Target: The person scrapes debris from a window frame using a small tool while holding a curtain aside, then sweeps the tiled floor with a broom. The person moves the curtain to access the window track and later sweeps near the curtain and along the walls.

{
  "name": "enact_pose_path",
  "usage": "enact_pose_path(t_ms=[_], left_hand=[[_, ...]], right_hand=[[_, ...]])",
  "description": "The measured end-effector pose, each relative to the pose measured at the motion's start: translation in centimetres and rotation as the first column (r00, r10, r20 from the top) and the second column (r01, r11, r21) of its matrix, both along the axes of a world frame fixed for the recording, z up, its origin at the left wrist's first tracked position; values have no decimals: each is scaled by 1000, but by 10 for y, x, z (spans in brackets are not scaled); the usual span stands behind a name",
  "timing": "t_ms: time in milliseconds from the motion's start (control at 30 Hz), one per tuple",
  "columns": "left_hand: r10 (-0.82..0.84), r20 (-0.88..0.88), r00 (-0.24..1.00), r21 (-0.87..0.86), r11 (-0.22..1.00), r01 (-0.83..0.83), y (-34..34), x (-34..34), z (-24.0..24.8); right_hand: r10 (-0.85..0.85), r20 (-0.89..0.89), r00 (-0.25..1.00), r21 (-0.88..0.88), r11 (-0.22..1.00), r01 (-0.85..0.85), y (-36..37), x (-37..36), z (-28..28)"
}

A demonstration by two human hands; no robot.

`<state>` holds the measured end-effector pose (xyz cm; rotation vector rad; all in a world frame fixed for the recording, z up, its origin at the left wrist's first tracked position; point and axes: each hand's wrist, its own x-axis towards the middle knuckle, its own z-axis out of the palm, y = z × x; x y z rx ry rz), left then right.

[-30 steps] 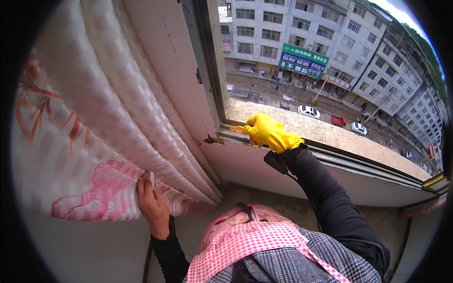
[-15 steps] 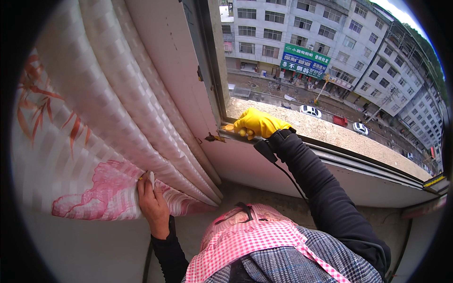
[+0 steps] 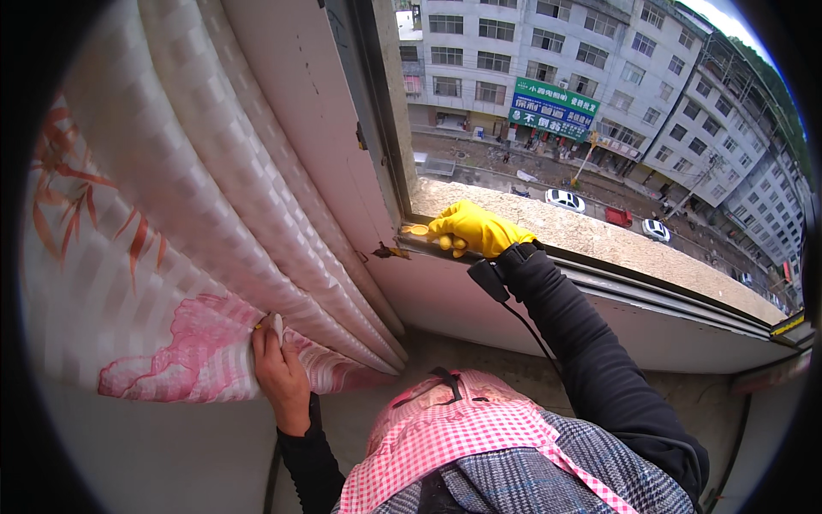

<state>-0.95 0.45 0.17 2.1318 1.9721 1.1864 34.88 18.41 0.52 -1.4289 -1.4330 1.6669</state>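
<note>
Perhaps the yellow-gloved right hand (image 3: 481, 230), its finger grip unclear, could snag on the grey metal window track (image 3: 634, 296) if pressed hard. The bare left hand's (image 3: 282, 379) fingers clamp the white, pink-patterned fabric curtain (image 3: 218, 184).

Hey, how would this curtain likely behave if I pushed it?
The curtain is probably floppy, since it hangs in soft folds. It would likely bunch readily, as its cloth ripples beside the left hand.
</note>
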Motion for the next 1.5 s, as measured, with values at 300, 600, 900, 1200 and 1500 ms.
enact_pose_path(t_ms=[300,600,900,1200,1500], left_hand=[[-4,42,999,-1,1000,4,2,0,-3],[1,-48,999,70,998,2,2,2,0],[4,18,1000,7,1000,-4,0,2,0],[13,20,1000,15,1000,-14,1,2,-1],[-3,10,1000,37,999,2,2,1,0]], right_hand=[[148,278,949,112,976,-185,-55,-6,34],[-61,582,811,502,812,-299,-42,-12,6],[-280,395,875,918,170,-359,-43,-30,-56],[-361,445,820,895,210,-393,-33,-42,-63],[-325,433,841,898,237,-370,-39,-49,-49]])
